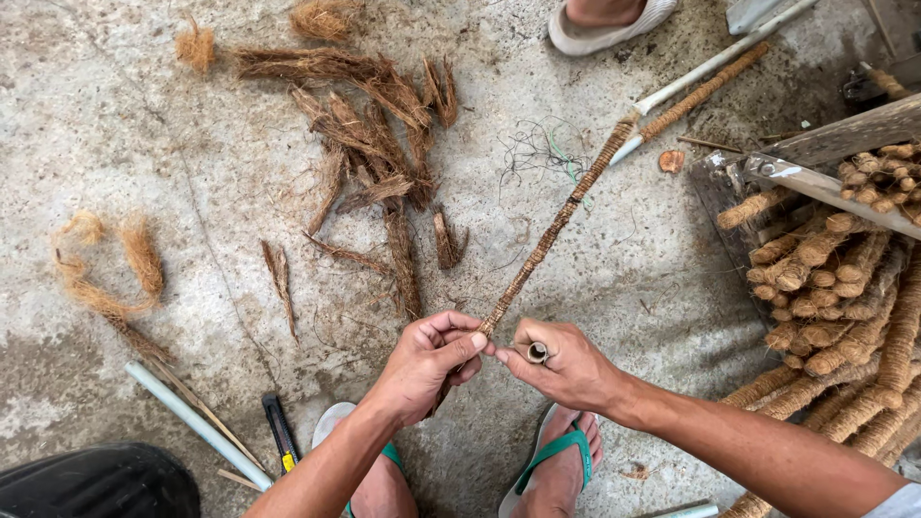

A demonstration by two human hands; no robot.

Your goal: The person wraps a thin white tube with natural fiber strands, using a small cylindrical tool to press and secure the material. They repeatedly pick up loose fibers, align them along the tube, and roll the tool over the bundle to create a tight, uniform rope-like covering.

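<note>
Both hands grip fibre-wrapped stick point(561, 219): left hand point(429, 357) fingers pinching end, right hand point(566, 364) clasping, apparently, small spool point(537, 352).

Concrete floor point(144, 125) strewn with coconut husk pieces point(369, 144) and a white pipe point(197, 422).

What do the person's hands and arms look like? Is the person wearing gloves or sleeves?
No gloves: the left hand and right hand are bare, with no rings or watch visible. Both forearms are bare too. Only a bit of pale sleeve shows near the right elbow.
</note>
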